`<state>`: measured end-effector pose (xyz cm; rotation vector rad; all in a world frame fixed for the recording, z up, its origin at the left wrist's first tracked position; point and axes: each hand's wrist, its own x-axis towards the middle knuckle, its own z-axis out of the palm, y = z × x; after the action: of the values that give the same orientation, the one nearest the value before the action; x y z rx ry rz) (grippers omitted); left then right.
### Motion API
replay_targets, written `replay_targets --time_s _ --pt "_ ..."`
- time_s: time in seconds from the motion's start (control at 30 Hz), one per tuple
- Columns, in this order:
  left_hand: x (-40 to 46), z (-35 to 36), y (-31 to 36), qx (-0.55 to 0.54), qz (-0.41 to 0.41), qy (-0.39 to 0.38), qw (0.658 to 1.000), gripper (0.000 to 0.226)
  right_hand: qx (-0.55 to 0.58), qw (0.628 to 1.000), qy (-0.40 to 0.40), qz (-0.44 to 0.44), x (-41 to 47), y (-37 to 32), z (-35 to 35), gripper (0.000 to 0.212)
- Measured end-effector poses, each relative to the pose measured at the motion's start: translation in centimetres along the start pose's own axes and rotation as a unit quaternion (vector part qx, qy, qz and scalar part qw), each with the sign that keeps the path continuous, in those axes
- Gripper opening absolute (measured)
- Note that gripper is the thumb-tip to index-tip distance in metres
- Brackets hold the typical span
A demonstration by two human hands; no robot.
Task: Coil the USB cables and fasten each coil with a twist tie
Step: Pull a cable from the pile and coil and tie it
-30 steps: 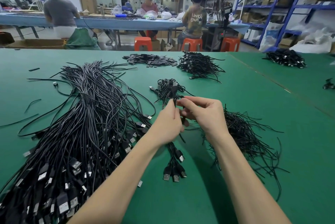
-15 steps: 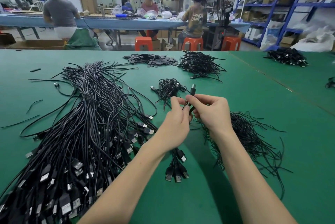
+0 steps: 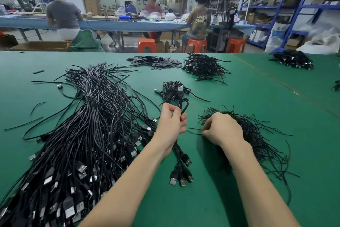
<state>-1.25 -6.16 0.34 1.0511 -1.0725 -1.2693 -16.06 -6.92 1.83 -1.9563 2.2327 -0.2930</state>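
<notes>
My left hand (image 3: 172, 122) grips a small coil of black USB cable (image 3: 184, 104); its loop and USB plug (image 3: 180, 90) stick up above my fingers. My right hand (image 3: 221, 129) has curled fingers and reaches into the loose pile of black twist ties (image 3: 257, 134) on the green table (image 3: 239, 190); its fingertips pinch at a tie at the pile's left edge. A big heap of uncoiled USB cables (image 3: 82, 134) lies to the left. A few cables with plugs (image 3: 181, 171) lie under my left wrist.
A small heap of tied coils (image 3: 173, 88) sits just beyond my hands. Farther back lie flat black pieces (image 3: 156, 62) and another cable pile (image 3: 204, 66); one more pile (image 3: 292, 59) lies on the table at far right. People sit at a far blue bench.
My right hand let go of the coil and moved right and down onto the twist tie pile. The left hand alone now holds the coil, its plug pointing up.
</notes>
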Motion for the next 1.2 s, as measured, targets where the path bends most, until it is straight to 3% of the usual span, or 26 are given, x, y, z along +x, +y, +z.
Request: replay_targets --time_s 0.13,0.2,0.3,0.43,0.47,0.53,0.6,0.7,0.9,0.97,1.03,1.2 --pt "0.1 -0.1 0.1 -0.006 -0.002 0.007 1.0 0.013 -0.06 0.998 -0.002 -0.025 -0.2 -0.4 0.7 0.019" --pt "0.1 -0.2 0.2 -0.008 -0.001 0.011 1.0 0.013 -0.021 0.999 -0.011 -0.043 -0.1 -0.5 0.6 0.019" --pt "0.0 -0.3 0.2 0.021 0.0 0.021 1.0 0.013 0.212 0.974 0.025 -0.074 0.4 -0.4 -0.4 0.013" --pt "-0.2 -0.4 0.2 0.063 -0.005 0.018 0.998 0.012 0.482 0.862 -0.015 -0.154 -0.6 -1.3 -2.0 0.01" --pt "-0.2 -0.4 0.3 0.069 -0.004 0.018 0.997 0.013 0.486 0.855 -0.02 -0.182 -0.9 -1.6 -2.0 0.011" --pt "-0.2 -0.3 0.3 0.068 -0.002 0.015 0.998 0.014 0.419 0.884 0.006 -0.205 -1.2 -2.1 -1.8 0.018" --pt "-0.3 -0.2 0.4 0.059 -0.004 0.006 0.998 0.015 0.368 0.908 0.048 -0.195 -1.2 -2.3 -1.5 0.02" --pt "-0.1 -0.4 0.6 0.056 -0.018 -0.014 0.998 0.016 0.354 0.912 0.087 -0.189 -1.3 -2.4 -1.4 0.021" --pt "-0.1 -0.5 0.7 0.028 -0.031 -0.028 0.999 0.02 0.35 0.917 0.065 -0.181 -1.1 -2.1 -1.6 0.02" --pt "-0.1 -0.5 0.7 0.02 -0.031 -0.014 0.999 0.019 0.418 0.891 -0.004 -0.176 -1.0 -1.8 -1.7 0.024" --pt "0.0 -0.4 0.9 -0.014 -0.039 -0.008 0.999 0.015 0.514 0.84 -0.067 -0.158 -0.9 -1.5 -1.6 0.022" --pt "0.2 -0.2 1.1 -0.104 -0.057 -0.009 0.993 0.006 0.676 0.716 -0.173 0.006 -0.4 -1.0 -0.7 0.011"
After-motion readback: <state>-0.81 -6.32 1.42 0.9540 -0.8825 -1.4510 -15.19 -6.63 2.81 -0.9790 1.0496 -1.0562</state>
